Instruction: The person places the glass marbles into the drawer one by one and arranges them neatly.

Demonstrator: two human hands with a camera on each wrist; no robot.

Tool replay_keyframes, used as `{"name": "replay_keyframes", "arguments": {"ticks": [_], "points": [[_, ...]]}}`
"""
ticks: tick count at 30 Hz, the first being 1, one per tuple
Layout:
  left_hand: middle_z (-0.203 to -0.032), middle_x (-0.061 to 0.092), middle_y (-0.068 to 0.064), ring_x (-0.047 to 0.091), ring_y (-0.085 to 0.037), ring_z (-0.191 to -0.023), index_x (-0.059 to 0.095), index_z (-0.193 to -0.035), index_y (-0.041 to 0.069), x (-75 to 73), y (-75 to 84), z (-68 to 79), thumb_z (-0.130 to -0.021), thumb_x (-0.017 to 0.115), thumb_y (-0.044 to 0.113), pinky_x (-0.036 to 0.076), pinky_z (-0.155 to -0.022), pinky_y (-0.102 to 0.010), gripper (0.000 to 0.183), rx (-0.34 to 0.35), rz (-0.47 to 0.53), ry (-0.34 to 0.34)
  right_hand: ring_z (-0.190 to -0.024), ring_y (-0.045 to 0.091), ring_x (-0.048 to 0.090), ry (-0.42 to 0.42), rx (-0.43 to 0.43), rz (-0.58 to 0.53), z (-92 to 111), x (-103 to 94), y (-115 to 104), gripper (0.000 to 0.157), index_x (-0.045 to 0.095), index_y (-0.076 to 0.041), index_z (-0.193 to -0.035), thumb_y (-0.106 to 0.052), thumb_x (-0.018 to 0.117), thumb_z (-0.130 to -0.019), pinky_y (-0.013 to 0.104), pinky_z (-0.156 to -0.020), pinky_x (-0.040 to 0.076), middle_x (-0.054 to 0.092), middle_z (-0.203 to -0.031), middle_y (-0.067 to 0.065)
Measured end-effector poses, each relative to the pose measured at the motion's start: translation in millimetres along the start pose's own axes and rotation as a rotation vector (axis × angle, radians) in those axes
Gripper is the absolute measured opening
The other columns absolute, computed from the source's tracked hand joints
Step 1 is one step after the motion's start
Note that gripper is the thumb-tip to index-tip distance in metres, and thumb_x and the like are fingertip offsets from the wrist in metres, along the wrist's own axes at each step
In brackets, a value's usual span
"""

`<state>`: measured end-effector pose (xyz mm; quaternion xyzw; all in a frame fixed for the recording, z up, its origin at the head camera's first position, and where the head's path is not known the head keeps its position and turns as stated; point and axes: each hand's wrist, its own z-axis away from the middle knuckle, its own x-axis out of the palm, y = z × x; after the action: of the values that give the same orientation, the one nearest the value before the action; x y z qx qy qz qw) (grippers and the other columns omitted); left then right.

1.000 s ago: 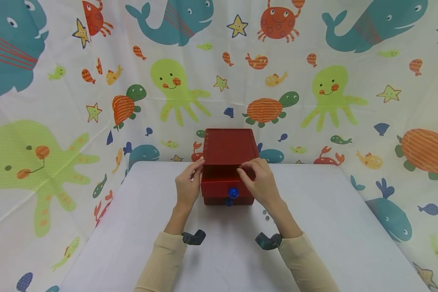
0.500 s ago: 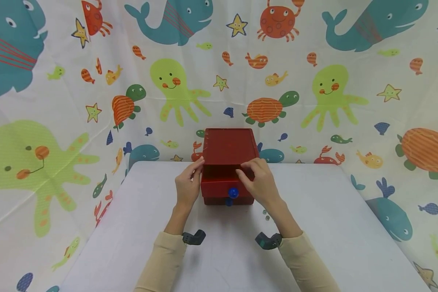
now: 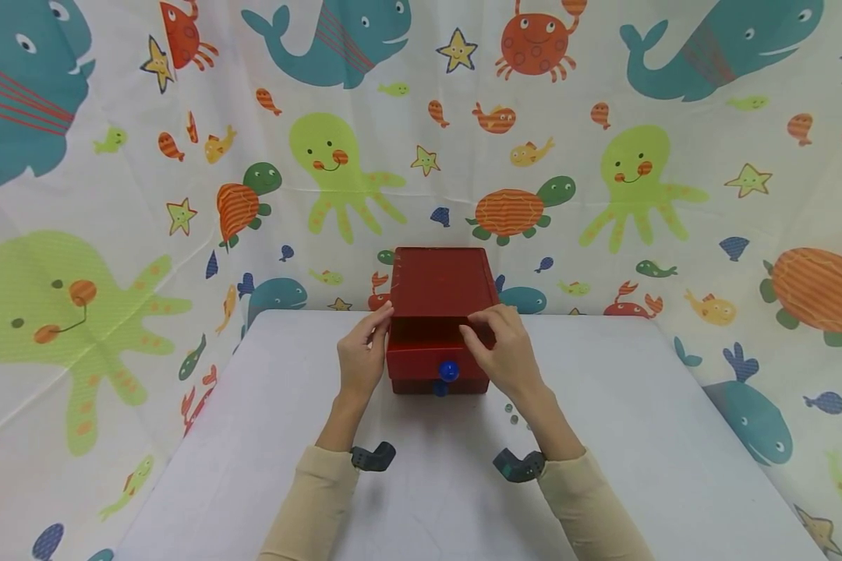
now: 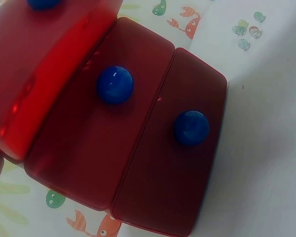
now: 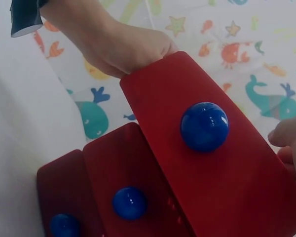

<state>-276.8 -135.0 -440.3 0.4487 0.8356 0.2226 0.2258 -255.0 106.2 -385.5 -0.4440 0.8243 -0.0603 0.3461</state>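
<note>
A small red drawer cabinet (image 3: 443, 282) with blue knobs stands at the back of the table, its top drawer (image 3: 414, 362) pulled out. My left hand (image 3: 360, 354) rests its fingers against the cabinet's left front side; in the right wrist view the drawer hides its fingertips. Over the right end of the drawer is my right hand (image 3: 505, 351), thumb and forefinger bent and apart, with nothing showing between them. A blue knob (image 5: 204, 127) sits on the drawer's front. Below it, the two lower drawers, the middle one (image 4: 86, 128) and the bottom one (image 4: 170, 158), are closed.
Several small clear glass pieces (image 4: 244, 44) lie on the white table (image 3: 435, 499), to the right of the cabinet and partly behind my right forearm in the head view. A curtain (image 3: 421, 101) printed with sea animals hangs behind and at both sides.
The right thumb and forefinger have parted slightly, and the right hand has shifted a little to the right. My left hand and the cabinet stay where they were.
</note>
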Motion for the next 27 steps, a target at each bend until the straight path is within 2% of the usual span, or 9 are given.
{"name": "replay_keyframes", "arguments": {"ticks": [13, 21, 27], "points": [[-0.124, 0.072, -0.009, 0.071, -0.021, -0.114, 0.071, -0.123, 0.007, -2.0, 1.5, -0.6, -0.099, 0.061, 0.011, 0.054, -0.094, -0.016, 0.026, -0.003, 0.014, -0.018, -0.101, 0.021, 0.060, 0.049, -0.009, -0.019, 0, -6.8, 0, 0.022, 0.071, -0.003, -0.106, -0.015, 0.076, -0.089, 0.041, -0.080, 0.065, 0.069, -0.107, 0.009], [-0.124, 0.072, -0.010, 0.071, -0.024, -0.113, 0.071, -0.123, 0.006, -2.4, -0.6, -1.4, -0.097, 0.063, 0.006, 0.056, -0.092, -0.021, 0.027, 0.021, 0.011, -0.016, -0.102, 0.022, 0.061, 0.078, -0.019, -0.013, 1, -11.2, 0, 0.024, 0.071, -0.002, -0.106, -0.015, 0.078, -0.087, 0.042, -0.080, 0.065, 0.069, -0.106, 0.010], [-0.124, 0.072, -0.009, 0.071, -0.023, -0.113, 0.071, -0.123, 0.006, -4.7, -0.8, -2.0, -0.096, 0.065, 0.007, 0.058, -0.088, -0.022, 0.027, 0.028, -0.011, -0.042, -0.102, 0.023, 0.062, 0.094, -0.023, -0.002, 1, -15.0, -1, 0.024, 0.071, -0.001, -0.106, -0.012, 0.078, -0.087, 0.043, -0.082, 0.064, 0.069, -0.105, 0.011]]}}
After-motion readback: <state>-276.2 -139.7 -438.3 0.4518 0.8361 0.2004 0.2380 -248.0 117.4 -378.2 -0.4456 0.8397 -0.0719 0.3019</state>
